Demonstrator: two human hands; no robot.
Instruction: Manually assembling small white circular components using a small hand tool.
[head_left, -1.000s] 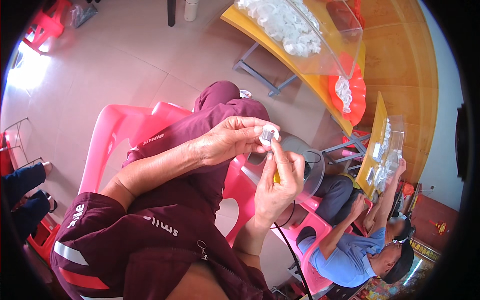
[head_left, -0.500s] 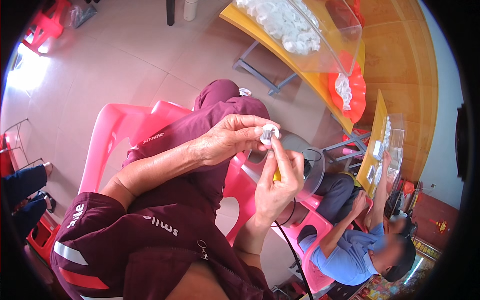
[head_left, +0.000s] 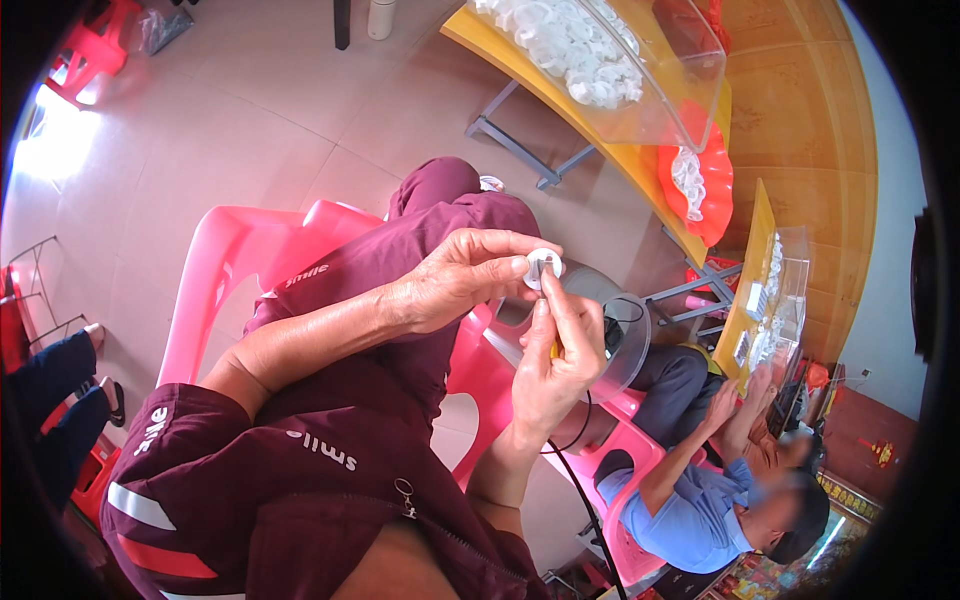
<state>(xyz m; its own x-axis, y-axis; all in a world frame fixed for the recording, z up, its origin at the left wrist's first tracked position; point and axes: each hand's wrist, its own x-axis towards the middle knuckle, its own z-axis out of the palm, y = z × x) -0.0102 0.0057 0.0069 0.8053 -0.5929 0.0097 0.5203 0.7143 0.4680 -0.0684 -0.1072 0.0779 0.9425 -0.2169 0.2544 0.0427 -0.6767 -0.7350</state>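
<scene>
My left hand (head_left: pixel 470 275) pinches a small round white ring-like piece (head_left: pixel 543 268) between thumb and fingers, over my lap. A narrow greyish part shows across the piece's middle. My right hand (head_left: pixel 560 355) comes up from below, its index fingertip touching the lower edge of the white piece. The fingers of that hand are curled, and a small yellow object (head_left: pixel 554 350) shows partly between them; most of it is hidden, so its kind cannot be told.
A clear round bowl (head_left: pixel 632 350) and a black cable (head_left: pixel 580 480) are beside my right hand. Ahead, a yellow table (head_left: pixel 560 90) bears a clear bin of white pieces (head_left: pixel 590 60) and a red scalloped dish (head_left: pixel 715 190). A blue-shirted person (head_left: pixel 690 515) sits at right on a pink chair (head_left: pixel 630 450).
My right hand shifts very slightly and less of the yellow object shows. The white piece turns a little. At right, the other person's outstretched hand has drawn back; feet at far left have moved.
</scene>
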